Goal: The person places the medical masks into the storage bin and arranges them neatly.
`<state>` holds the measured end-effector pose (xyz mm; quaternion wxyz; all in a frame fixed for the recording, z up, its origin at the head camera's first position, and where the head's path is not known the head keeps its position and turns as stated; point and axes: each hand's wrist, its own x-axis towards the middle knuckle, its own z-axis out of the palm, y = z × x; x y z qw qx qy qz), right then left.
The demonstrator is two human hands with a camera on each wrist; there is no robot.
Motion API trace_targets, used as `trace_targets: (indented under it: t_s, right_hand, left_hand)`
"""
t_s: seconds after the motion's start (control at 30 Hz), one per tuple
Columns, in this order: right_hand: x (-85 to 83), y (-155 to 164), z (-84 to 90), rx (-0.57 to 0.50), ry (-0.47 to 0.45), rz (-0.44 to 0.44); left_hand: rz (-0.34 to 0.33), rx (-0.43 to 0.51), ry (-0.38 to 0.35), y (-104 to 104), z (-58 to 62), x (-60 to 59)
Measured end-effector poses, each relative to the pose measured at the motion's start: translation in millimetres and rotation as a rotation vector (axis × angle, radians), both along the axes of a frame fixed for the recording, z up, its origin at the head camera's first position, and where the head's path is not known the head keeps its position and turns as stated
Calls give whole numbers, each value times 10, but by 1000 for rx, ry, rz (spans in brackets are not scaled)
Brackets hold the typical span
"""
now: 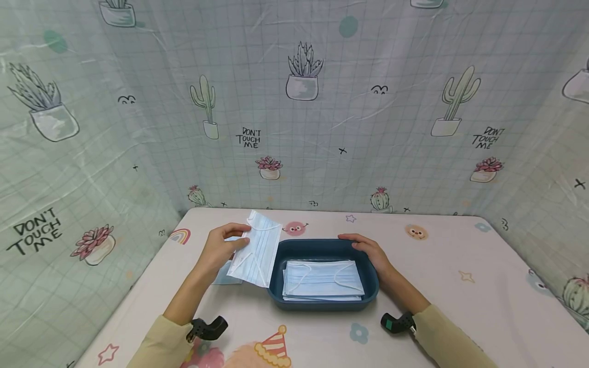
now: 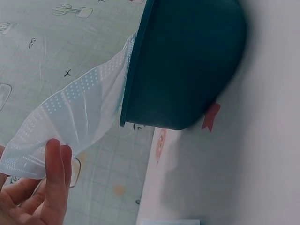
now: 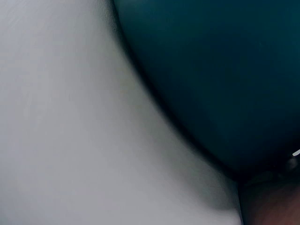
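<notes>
My left hand (image 1: 225, 245) pinches a pale blue pleated face mask (image 1: 257, 250) near its upper left edge, holding it tilted beside the container. Its white ear loops hang across the front. In the left wrist view the mask (image 2: 79, 108) bows outward, its far end overlapping the container's rim. A dark teal plastic container (image 1: 322, 306) holds a stack of face masks (image 1: 322, 281) lying flat. My right hand (image 1: 375, 255) grips the container's far right corner, fingers along the rim; in the right wrist view the container's wall (image 3: 211, 84) hides most of the hand.
More blue mask material (image 1: 228, 276) lies on the table left of the container, partly behind the held mask. The white tablecloth (image 1: 437, 255) has printed cartoons. A patterned curtain (image 1: 340, 128) encloses the back and sides. Black wrist devices (image 1: 209, 328) sit at both cuffs.
</notes>
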<state>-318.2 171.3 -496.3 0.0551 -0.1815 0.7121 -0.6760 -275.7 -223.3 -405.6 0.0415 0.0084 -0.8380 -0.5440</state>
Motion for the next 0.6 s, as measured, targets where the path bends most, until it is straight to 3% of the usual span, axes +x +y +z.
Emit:
trace_targets:
  t_s: [0.6]
  right_hand:
    - [4, -10, 9, -3, -11, -6]
  left_hand:
    - [2, 21, 9, 112, 83, 65]
